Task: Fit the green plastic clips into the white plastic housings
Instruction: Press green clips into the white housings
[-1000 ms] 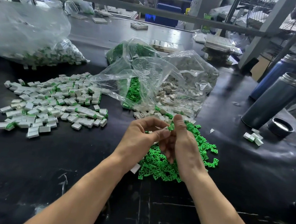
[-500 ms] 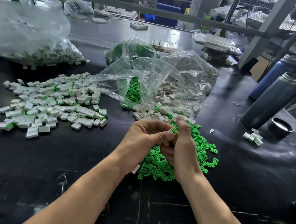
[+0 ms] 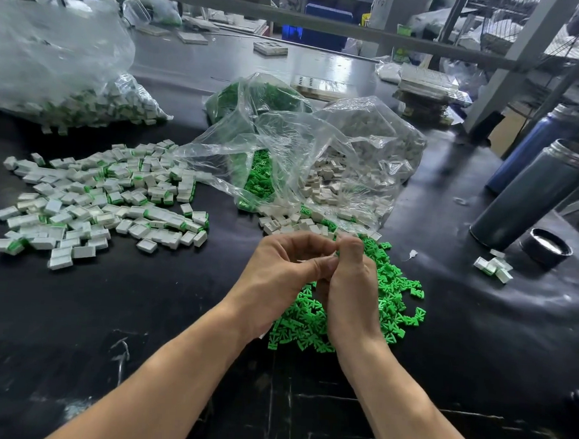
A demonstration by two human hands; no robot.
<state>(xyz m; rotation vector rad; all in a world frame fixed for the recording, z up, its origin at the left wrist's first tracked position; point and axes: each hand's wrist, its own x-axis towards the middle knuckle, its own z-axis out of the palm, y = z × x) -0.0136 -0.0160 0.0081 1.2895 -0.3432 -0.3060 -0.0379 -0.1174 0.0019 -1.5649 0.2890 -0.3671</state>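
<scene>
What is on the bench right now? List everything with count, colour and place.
assembled housings: many, white with green, loose pile at left
bagged housings: many, white and green, clear bag far left
green clips: many, loose heap under the hands
clip bag: one, clear, centre rear
white housings: many, spilling from a clear bag, centre
flasks: two, dark grey and blue, lying at right
cap: one, black, beside the grey flask
left hand, right hand: together, pinching a small part, mostly hidden

loose clips (image 3: 390, 295) lie on the table (image 3: 137, 311) at centre — assembled housings (image 3: 101, 199) to their left, open bags (image 3: 320, 153) behind, two flasks (image 3: 536, 195) right.
</scene>
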